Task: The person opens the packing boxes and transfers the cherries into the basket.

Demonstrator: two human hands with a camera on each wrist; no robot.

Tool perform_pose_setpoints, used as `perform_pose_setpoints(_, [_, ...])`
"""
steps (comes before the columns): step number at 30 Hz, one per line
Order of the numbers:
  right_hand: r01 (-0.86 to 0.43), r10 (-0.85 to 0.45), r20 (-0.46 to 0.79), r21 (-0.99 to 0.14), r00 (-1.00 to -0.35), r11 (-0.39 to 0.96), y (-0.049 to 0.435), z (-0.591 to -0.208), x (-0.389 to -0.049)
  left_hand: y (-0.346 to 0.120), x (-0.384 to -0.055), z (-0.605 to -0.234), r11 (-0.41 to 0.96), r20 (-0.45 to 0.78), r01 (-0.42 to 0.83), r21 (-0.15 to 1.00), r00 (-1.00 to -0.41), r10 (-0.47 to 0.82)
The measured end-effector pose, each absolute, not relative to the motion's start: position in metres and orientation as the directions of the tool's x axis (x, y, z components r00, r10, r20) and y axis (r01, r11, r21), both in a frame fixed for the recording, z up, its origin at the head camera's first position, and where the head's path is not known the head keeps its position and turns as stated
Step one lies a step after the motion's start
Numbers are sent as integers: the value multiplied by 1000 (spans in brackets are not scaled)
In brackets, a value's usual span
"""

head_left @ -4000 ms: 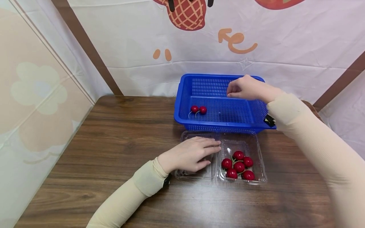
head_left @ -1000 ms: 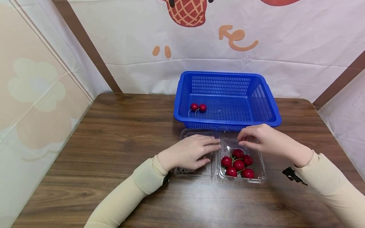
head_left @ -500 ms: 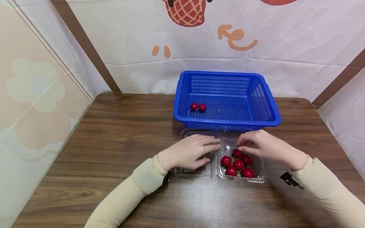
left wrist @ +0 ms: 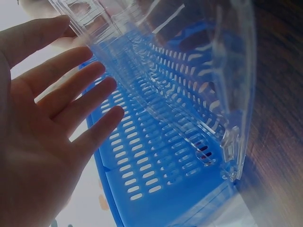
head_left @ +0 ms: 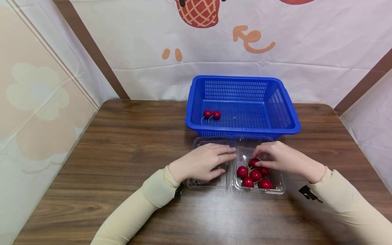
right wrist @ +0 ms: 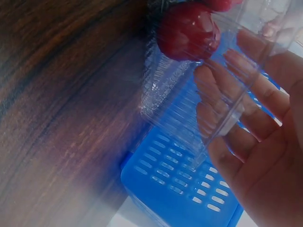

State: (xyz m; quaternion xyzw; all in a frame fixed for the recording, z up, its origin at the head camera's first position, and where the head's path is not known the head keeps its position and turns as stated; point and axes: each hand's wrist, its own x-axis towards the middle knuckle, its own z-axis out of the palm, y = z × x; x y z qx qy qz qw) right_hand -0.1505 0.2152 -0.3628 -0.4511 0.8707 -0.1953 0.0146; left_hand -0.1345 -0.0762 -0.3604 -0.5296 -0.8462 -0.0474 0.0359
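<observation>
My left hand (head_left: pixel 206 162) lies flat over one half of an open clear plastic clamshell box (head_left: pixel 277 191), its fingertips near the hinge. In the left wrist view its fingers (left wrist: pixel 97 94) are spread and hold nothing. Several red cherries with green stems sit in the other half. My right hand (head_left: pixel 277 154) reaches in there from the right, its thumb overlapping the rearmost cherry (head_left: pixel 254 162). Seen from the right wrist, its loosely bent fingers (right wrist: pixel 251 113) show through the clear wall, their tips beside a cherry (right wrist: pixel 187 30).
Behind the clamshell stands a blue perforated basket (head_left: pixel 242 130), close against it. Two cherries (head_left: pixel 216 115) lie at its left end. Everything stands on a brown wooden table (head_left: pixel 137 149), with a printed cloth (head_left: pixel 147 75) hanging behind.
My right hand has come from over the basket to the clamshell, then lowered over the last second to the rearmost cherry. My left hand has stayed in place.
</observation>
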Motion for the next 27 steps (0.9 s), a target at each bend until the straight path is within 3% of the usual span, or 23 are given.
perform_pose_setpoints(15, [-751, -786, 45, -332, -617, 571, 209, -366, -153, -76, -136, -363, 443, 129, 896, 43, -444, 886])
perform_pose_setpoints(27, [-756, -788, 48, -324, -613, 568, 207, -371, -153, -75, -136, -363, 434, 134, 900, 44, -436, 890])
